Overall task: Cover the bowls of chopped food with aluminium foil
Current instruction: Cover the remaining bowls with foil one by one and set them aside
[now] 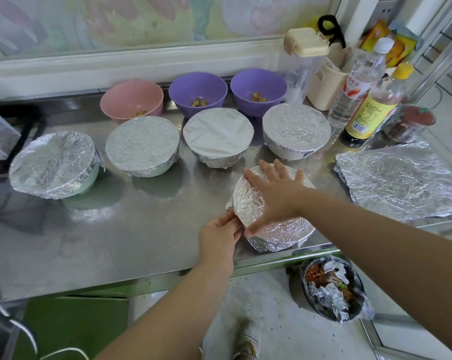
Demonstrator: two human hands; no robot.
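1. The front bowl (279,231) stands near the front edge of the steel counter (115,242), right of its middle. Crinkled foil (248,203) wraps over its top and down its sides.
2. The right hand (276,193) lies flat on top of this foil. Its fingers (269,168) are spread and straight, pressing down and gripping nothing.
3. The left hand (219,237) is at the bowl's left rim. Its fingers (232,224) are curled and pinch the foil edge against the side of the bowl.
4. Behind it, four more bowls stand in a row, each already covered with foil: far left (53,165), second (141,145), third (218,137) and the right one (296,131).
5. Further back, by the wall, a pink bowl (132,100) and two purple bowls (197,90) (258,88) stand uncovered, with a little chopped food in each.
6. A stack of foil sheets (401,183) lies flat on the counter to the right, apart from the front bowl.
7. A clear bottle (357,81) and a yellow-capped bottle (372,105) stand at the back right.
8. On the floor below the counter edge, a bin (333,292) holds foil scraps.
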